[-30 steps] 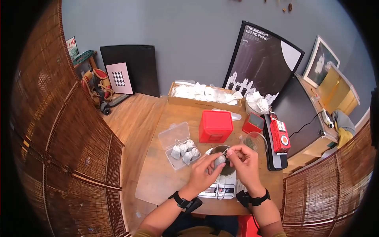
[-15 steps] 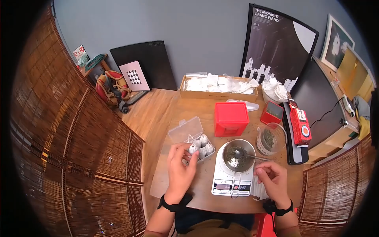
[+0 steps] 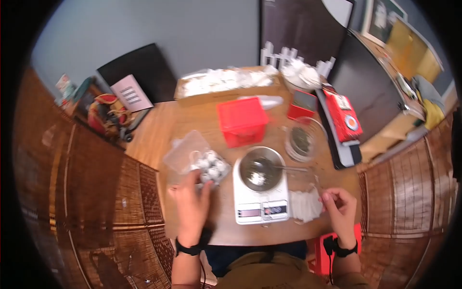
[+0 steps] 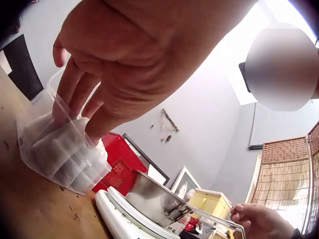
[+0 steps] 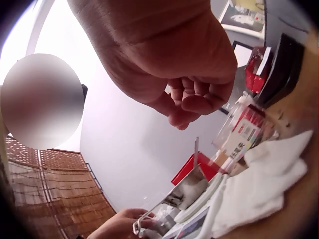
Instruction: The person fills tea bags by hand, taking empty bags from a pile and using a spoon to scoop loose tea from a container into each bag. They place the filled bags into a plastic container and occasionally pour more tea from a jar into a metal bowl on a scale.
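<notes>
My left hand reaches to the clear plastic box, thumb and fingers apart beside the white pouches. In the left wrist view its fingers extend inside the box; their tips are partly hidden, and a grip on a pouch cannot be made out. On the white scale stands a metal pot of dried leaves with a spoon in it. My right hand hovers right of the flat white bags, fingers loosely curled, nothing visible in them.
Behind the pot stands a red canister. A long carton of white bags lies at the back. To the right are a clear tub of leaves, an open red tin and a red packet on a black-edged tray.
The hands have parted from over the pot, where they held a pouch; the left moved to the box, the right rightward and lower. The head view has shifted.
</notes>
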{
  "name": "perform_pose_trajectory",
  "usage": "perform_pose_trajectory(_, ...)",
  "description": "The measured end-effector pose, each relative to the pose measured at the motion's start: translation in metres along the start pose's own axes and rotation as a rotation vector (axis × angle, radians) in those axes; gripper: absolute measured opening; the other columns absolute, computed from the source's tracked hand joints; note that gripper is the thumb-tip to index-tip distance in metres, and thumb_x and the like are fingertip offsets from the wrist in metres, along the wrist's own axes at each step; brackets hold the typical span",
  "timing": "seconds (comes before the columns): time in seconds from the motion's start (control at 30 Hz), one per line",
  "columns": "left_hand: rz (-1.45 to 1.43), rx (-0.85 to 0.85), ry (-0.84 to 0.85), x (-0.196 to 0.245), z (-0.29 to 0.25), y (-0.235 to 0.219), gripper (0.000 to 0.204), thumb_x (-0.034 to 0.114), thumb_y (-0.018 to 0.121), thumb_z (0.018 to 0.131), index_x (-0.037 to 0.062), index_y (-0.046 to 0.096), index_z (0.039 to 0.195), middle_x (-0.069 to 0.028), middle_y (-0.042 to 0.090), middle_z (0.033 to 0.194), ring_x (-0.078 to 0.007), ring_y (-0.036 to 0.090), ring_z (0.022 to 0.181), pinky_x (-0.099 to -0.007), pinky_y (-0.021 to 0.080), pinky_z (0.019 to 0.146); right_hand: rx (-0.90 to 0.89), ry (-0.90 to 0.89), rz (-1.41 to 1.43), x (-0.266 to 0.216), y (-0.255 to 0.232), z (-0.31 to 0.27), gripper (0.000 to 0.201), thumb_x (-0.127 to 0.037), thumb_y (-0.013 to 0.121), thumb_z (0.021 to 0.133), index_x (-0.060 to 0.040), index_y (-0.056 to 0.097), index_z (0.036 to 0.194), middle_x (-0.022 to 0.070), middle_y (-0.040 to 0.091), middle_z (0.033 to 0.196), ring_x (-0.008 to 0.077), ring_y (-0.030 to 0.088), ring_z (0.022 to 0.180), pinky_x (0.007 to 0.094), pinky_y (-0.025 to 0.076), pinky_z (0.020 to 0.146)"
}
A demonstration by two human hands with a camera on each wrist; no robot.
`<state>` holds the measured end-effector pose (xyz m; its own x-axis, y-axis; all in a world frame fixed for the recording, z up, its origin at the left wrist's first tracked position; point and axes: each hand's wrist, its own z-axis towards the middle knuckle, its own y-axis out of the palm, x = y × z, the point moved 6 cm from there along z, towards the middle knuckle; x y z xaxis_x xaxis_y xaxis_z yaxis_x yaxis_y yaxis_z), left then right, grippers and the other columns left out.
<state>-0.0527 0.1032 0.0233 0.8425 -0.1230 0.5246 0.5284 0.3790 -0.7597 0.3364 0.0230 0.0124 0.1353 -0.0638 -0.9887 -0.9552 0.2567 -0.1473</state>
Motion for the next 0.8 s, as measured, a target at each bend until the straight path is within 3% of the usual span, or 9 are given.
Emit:
perform_pose_trajectory(0.03, -0.022, 0.000, 0.012, 0.000, 0.003, 0.002, 0.026, 0.010, 0.086, 0.089, 0.0002, 0.075, 0.110, -0.0167, 0.079, 0.094, -0.0326, 0.076, 0.087, -0.0437, 0.052, 0.084, 0.046, -0.018, 0.009, 0.001, -0.008, -0.002, 0.011, -0.007, 0.074, 0.106, 0.0027, 0.074, 0.110, 0.0045, 0.077, 0.092, 0.0064, 0.064, 0.071, 0.0232, 0.052, 0.064)
perform_pose_trajectory(0.1, -0.091, -0.038, -0.038, -0.016, 0.000, 0.015, 0.025, 0.014, 0.084, 0.091, 0.0049, 0.073, 0.112, -0.0140, 0.078, 0.099, -0.0332, 0.072, 0.093, -0.0458, 0.040, 0.092, 0.131, -0.028, -0.021, 0.011, -0.027, -0.008, 0.010, -0.007, 0.073, 0.106, 0.0025, 0.074, 0.109, 0.0031, 0.076, 0.091, 0.0059, 0.063, 0.072, 0.0227, 0.050, 0.065)
perform_pose_trajectory(0.23, -0.108, 0.025, -0.036, -0.013, -0.002, 0.016, 0.026, 0.013, 0.084, 0.091, 0.0045, 0.071, 0.113, -0.0095, 0.077, 0.096, -0.0299, 0.072, 0.093, -0.0424, 0.038, 0.097, 0.244, -0.050, -0.142, 0.027, -0.049, -0.021, 0.010, -0.008, 0.076, 0.103, 0.0022, 0.075, 0.107, 0.0018, 0.074, 0.089, 0.0061, 0.062, 0.071, 0.0228, 0.048, 0.064)
perform_pose_trajectory(0.37, 0.088, 0.108, 0.063, 0.014, -0.011, -0.001, 0.034, 0.011, 0.085, 0.091, 0.0018, 0.071, 0.120, -0.0119, 0.076, 0.109, -0.0303, 0.072, 0.107, -0.0433, 0.049, 0.096, 0.052, -0.135, -0.430, 0.022, -0.031, -0.028, 0.021, -0.009, 0.086, 0.092, 0.0019, 0.077, 0.108, 0.0079, 0.072, 0.094, 0.0125, 0.065, 0.071, 0.0270, 0.051, 0.064)
perform_pose_trajectory(0.43, 0.083, 0.107, 0.063, 0.020, -0.017, -0.006, 0.037, 0.012, 0.085, 0.091, 0.0024, 0.070, 0.123, -0.0117, 0.074, 0.112, -0.0303, 0.070, 0.109, -0.0430, 0.047, 0.099, -0.059, -0.232, -0.579, 0.018, -0.016, -0.029, 0.020, -0.008, 0.086, 0.090, 0.0025, 0.078, 0.105, 0.0109, 0.072, 0.100, 0.0179, 0.067, 0.071, 0.0306, 0.055, 0.066)
perform_pose_trajectory(0.6, -0.012, 0.156, 0.132, 0.045, -0.031, -0.020, 0.038, 0.010, 0.085, 0.091, 0.0009, 0.069, 0.124, -0.0126, 0.071, 0.113, -0.0293, 0.069, 0.106, -0.0405, 0.049, 0.095, -0.008, -0.263, -0.561, 0.037, -0.019, -0.032, 0.015, -0.003, 0.082, 0.091, 0.0027, 0.077, 0.103, 0.0123, 0.073, 0.101, 0.0204, 0.067, 0.071, 0.0317, 0.056, 0.066)
perform_pose_trajectory(0.7, -0.220, 0.127, 0.147, 0.058, -0.049, -0.022, 0.036, 0.006, 0.085, 0.090, -0.0009, 0.070, 0.122, -0.0125, 0.071, 0.114, -0.0255, 0.069, 0.104, -0.0373, 0.052, 0.090, 0.073, -0.231, -0.504, 0.030, -0.019, -0.038, 0.009, 0.001, 0.079, 0.093, 0.0032, 0.076, 0.101, 0.0121, 0.073, 0.100, 0.0190, 0.068, 0.072, 0.0304, 0.055, 0.063)
perform_pose_trajectory(0.77, -0.441, -0.054, 0.087, 0.074, -0.066, -0.020, 0.040, 0.002, 0.087, 0.086, -0.0021, 0.070, 0.121, -0.0132, 0.074, 0.111, -0.0265, 0.072, 0.097, -0.0361, 0.055, 0.081, 0.133, -0.335, -0.404, 0.016, -0.015, -0.047, 0.007, 0.005, 0.078, 0.094, 0.0030, 0.075, 0.100, 0.0127, 0.075, 0.101, 0.0175, 0.068, 0.073, 0.0291, 0.053, 0.061)
perform_pose_trajectory(0.8, -0.569, -0.179, 0.049, 0.076, -0.079, -0.012, 0.038, 0.000, 0.086, 0.088, -0.0017, 0.071, 0.123, -0.0097, 0.074, 0.108, -0.0195, 0.070, 0.095, -0.0319, 0.055, 0.083, 0.118, -0.348, -0.395, 0.013, -0.010, -0.051, 0.007, 0.005, 0.078, 0.094, 0.0030, 0.075, 0.100, 0.0127, 0.075, 0.101, 0.0175, 0.068, 0.073, 0.0291, 0.053, 0.061)
